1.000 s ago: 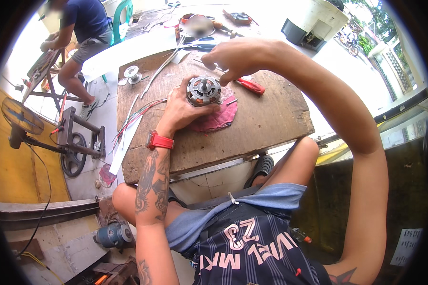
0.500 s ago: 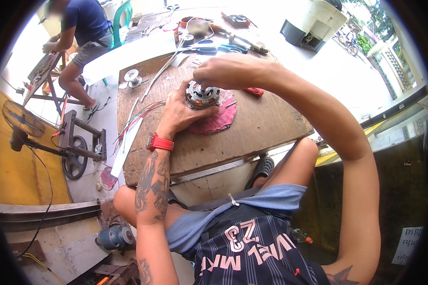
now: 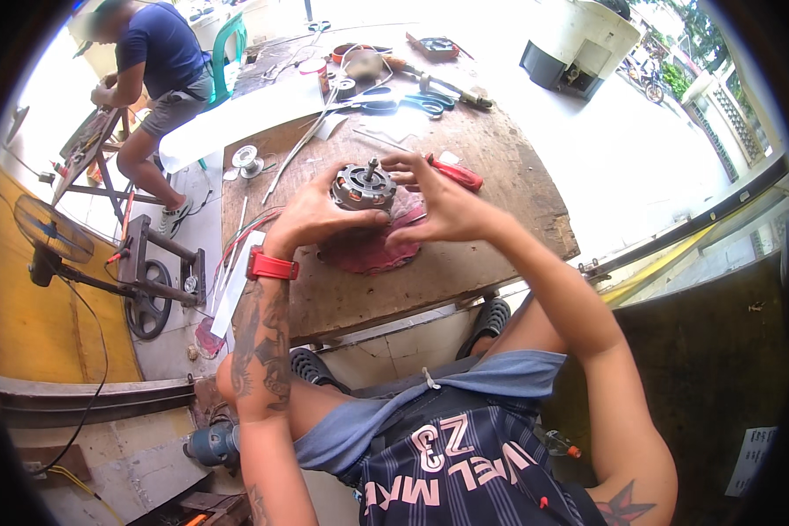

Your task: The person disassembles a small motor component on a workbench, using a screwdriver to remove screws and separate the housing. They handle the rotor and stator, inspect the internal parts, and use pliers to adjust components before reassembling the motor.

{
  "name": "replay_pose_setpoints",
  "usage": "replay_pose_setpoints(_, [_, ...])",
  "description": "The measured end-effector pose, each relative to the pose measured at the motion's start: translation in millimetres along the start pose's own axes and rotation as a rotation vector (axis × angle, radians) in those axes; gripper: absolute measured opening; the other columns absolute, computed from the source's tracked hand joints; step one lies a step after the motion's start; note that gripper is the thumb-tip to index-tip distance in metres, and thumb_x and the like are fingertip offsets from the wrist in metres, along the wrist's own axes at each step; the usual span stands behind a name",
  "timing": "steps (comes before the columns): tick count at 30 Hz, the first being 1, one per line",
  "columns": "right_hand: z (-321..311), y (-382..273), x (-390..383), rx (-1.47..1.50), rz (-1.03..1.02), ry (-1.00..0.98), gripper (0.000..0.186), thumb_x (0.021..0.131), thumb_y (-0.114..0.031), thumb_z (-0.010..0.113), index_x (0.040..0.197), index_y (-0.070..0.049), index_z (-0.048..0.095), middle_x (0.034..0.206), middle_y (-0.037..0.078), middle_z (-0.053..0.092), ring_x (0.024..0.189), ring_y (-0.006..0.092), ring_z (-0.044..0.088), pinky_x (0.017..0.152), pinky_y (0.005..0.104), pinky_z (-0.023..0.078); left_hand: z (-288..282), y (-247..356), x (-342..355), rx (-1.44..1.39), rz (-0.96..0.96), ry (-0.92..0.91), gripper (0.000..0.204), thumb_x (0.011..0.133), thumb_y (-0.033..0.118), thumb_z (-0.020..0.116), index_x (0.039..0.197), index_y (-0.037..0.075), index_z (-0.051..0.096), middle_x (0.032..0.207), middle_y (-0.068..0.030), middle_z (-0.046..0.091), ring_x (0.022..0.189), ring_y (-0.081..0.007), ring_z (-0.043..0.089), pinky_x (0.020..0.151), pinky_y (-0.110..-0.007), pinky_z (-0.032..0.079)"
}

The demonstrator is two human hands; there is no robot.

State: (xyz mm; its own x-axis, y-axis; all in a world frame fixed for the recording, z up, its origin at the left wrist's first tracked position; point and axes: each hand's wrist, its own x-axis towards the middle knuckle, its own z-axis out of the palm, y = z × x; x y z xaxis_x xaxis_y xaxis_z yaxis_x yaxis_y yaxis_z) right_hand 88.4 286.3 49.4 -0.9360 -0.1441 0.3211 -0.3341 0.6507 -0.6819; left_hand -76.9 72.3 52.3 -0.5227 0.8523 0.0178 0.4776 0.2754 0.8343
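1. The left hand [image 3: 311, 215] curls around the left side of a small electric motor [image 3: 363, 187], fingers cupped against its casing; a red watch [image 3: 272, 265] sits on that wrist.
2. The right hand [image 3: 447, 206] closes on the motor from its 3 o'clock side, thumb and fingers spread around the casing and near the stub of shaft that points up; both hands hold the motor between them.
3. The motor stands near the middle of the wooden worktop [image 3: 500, 175], over a dark red cloth [image 3: 368, 250] that spreads out at its 6 o'clock.
4. At 2 o'clock from the motor, just behind the right hand, lies a red-handled tool [image 3: 458, 174]; whether the fingers touch it I cannot tell.
5. Towards 12 o'clock, at the far end of the worktop, lie blue-handled scissors [image 3: 412, 103] among other small tools and wires; at 10 o'clock sits a small metal spool [image 3: 249, 159].
6. Loose wires [image 3: 245, 235] trail over the worktop's left edge at 9 o'clock.
7. Further out at 10 o'clock another person [image 3: 153, 66] in a blue shirt bends over a separate stand; at 8 o'clock a fan [image 3: 48, 235] stands on the floor.
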Motion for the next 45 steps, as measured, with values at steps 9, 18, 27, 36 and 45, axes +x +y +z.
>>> replay_pose_setpoints(9, [78, -10, -12, -0.149, 0.101, 0.443, 0.088, 0.076, -0.032, 0.095, 0.141, -0.012, 0.039, 0.128, 0.024, 0.053, 0.116, 0.0466, 0.062, 0.094, 0.0526, 0.056, -21, 17, 16, 0.346, -0.087, -0.252, 0.12, 0.064, 0.076, 0.09, 0.158, 0.011, 0.053, 0.143, -0.028, 0.065, 0.137, -0.0396, 0.061, 0.113, -0.047, 0.048])
replay_pose_setpoints(18, [90, -15, -12, -0.056, 0.132, 0.561, 0.082, 0.081, -0.029, 0.094, 0.139, -0.01, 0.04, 0.126, 0.023, 0.054, 0.112, 0.0447, 0.063, 0.09, 0.0527, 0.056, 79, 21, -78, 0.019, 0.06, 0.701, 0.103, 0.076, 0.052, 0.096, 0.155, 0.011, 0.043, 0.133, -0.0239, 0.052, 0.131, -0.0415, 0.051, 0.112, -0.054, 0.043])
replay_pose_setpoints(27, [95, -4, -9, 0.125, 0.237, 0.645, 0.096, 0.078, -0.014, 0.092, 0.15, -0.012, 0.029, 0.138, 0.028, 0.058, 0.123, 0.0436, 0.066, 0.1, 0.0476, 0.058, 86, 19, -44, -0.018, 0.015, 0.515, 0.128, 0.077, 0.054, 0.095, 0.17, 0.014, 0.017, 0.14, -0.0296, 0.063, 0.127, -0.0418, 0.066, 0.108, -0.053, 0.053])
replay_pose_setpoints(36, [56, 18, -43, 0.519, 0.218, 0.38, 0.12, 0.083, 0.0, 0.079, 0.173, -0.018, 0.0, 0.144, 0.025, 0.056, 0.134, 0.0359, 0.062, 0.11, 0.0444, 0.054, 81, 22, -29, 0.16, 0.079, 0.458, 0.11, 0.071, 0.048, 0.098, 0.162, 0.028, 0.041, 0.128, -0.0251, 0.065, 0.117, -0.0406, 0.07, 0.098, -0.051, 0.057])
replay_pose_setpoints(45, [0, 33, -41, 0.383, 0.243, 0.224, 0.081, 0.097, -0.013, 0.074, 0.165, -0.006, 0.031, 0.133, 0.015, 0.068, 0.133, 0.0242, 0.063, 0.116, 0.0409, 0.049, 74, 27, -21, 0.091, 0.075, 0.422, 0.088, 0.075, 0.026, 0.097, 0.151, 0.021, 0.053, 0.13, -0.0183, 0.068, 0.119, -0.0324, 0.07, 0.102, -0.046, 0.057])
